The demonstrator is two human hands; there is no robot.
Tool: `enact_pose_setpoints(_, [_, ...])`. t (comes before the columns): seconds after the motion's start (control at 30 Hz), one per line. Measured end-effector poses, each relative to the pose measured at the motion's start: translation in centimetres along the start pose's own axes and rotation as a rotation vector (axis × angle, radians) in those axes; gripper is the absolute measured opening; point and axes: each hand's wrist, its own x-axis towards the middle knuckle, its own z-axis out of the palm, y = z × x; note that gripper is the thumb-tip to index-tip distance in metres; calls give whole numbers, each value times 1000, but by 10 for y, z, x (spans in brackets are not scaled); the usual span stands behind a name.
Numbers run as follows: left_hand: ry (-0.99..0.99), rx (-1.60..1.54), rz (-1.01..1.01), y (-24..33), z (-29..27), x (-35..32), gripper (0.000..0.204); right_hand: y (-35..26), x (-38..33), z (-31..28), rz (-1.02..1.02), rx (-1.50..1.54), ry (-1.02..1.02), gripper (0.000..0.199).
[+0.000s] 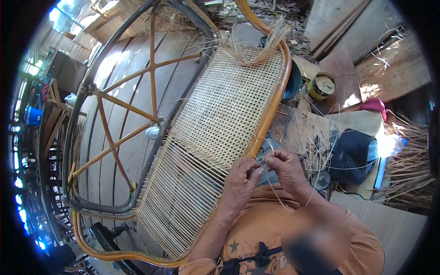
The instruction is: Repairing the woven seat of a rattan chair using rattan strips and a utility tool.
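My left hand [242, 178] and my right hand [286, 169] meet close together in front of my chest. Between their pinched fingertips runs a thin pale cane strand [275, 195], its slack looping down toward my shirt. Just beyond my hands lies a rattan furniture panel with a curved, glossy brown frame [269, 120]. Its upper part carries a dense open-hole cane weave [224, 87]; the lower part [176, 201] shows mostly parallel strands running one way. Short cane ends stick out along the panel's left edge.
A dark rattan frame with crossed poles [152, 68] stands on the plank floor [123, 55] at left. A bundle of loose cane [270, 48] rests at the panel's far end. To the right are a yellow-and-black can [322, 85], a black bag [352, 156], a bottle [389, 145] and cane scraps.
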Motion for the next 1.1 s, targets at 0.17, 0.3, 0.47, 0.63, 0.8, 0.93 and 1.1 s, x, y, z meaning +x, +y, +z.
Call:
enact_pose_setpoints(0.17, [22,-135,-122,-21,-4,-8,18,8,2,24,13,78,-47,11])
enact_pose_setpoints(0.3, [71,3,-21,-34,-7,-10,20,17,6,25,33,85,-71,9])
enact_pose_setpoints(0.47, [103,-297,-72,-28,-5,-12,21,18,5,31,0,68,-88,8])
enact_pose_setpoints(0.63, [135,-325,-215,-20,-9,-7,24,24,10,27,-112,-42,8,7])
enact_pose_setpoints(0.8, [-3,-560,-257,-14,-10,-5,26,25,7,23,-18,28,-73,10])
enact_pose_setpoints(0.93, [156,-240,-234,-33,-4,-6,24,28,9,27,30,82,-80,11])
enact_pose_setpoints(1.1, [198,-219,-117,-35,-5,-13,26,33,22,25,82,207,29,7])
